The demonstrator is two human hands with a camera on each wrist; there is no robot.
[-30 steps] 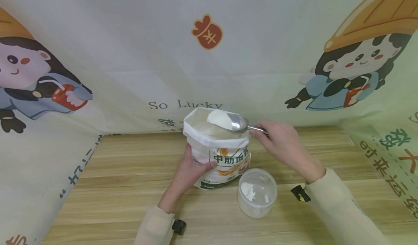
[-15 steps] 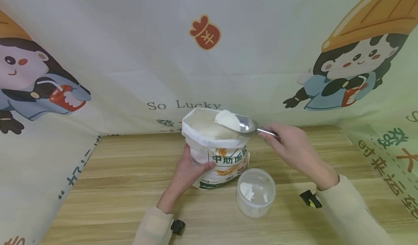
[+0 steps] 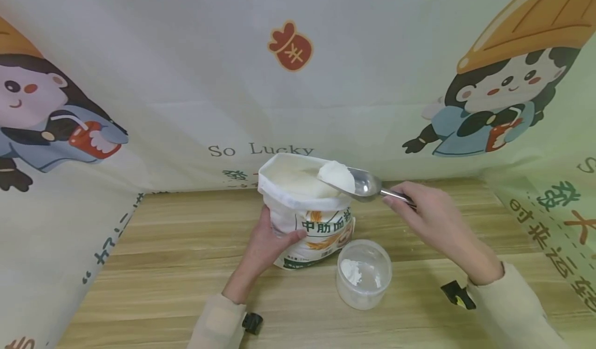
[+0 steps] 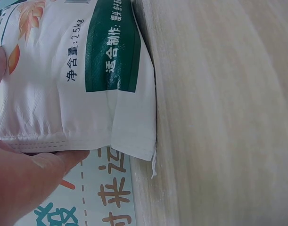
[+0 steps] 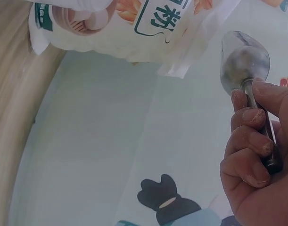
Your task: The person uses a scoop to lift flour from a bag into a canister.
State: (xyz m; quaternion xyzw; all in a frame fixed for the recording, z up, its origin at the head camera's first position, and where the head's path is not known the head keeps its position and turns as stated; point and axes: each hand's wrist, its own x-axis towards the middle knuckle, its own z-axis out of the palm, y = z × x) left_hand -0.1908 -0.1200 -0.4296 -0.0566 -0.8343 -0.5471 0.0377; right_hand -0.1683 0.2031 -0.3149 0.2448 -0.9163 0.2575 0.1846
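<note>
Scoop (image 3: 367, 185) points left over bag (image 3: 307, 217), handle (image 3: 398, 197) slanting rightward.

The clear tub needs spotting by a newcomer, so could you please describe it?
On the wooden table stands a printed white bag. Near its lower right in the head view sits the clear tub, round and lidless. Unlike the bag, it is translucent, with a little white powder inside.

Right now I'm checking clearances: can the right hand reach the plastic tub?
Probably yes: the plastic tub stands open, nothing visible lying between it and the right hand, though that hand holds a scoop.
</note>
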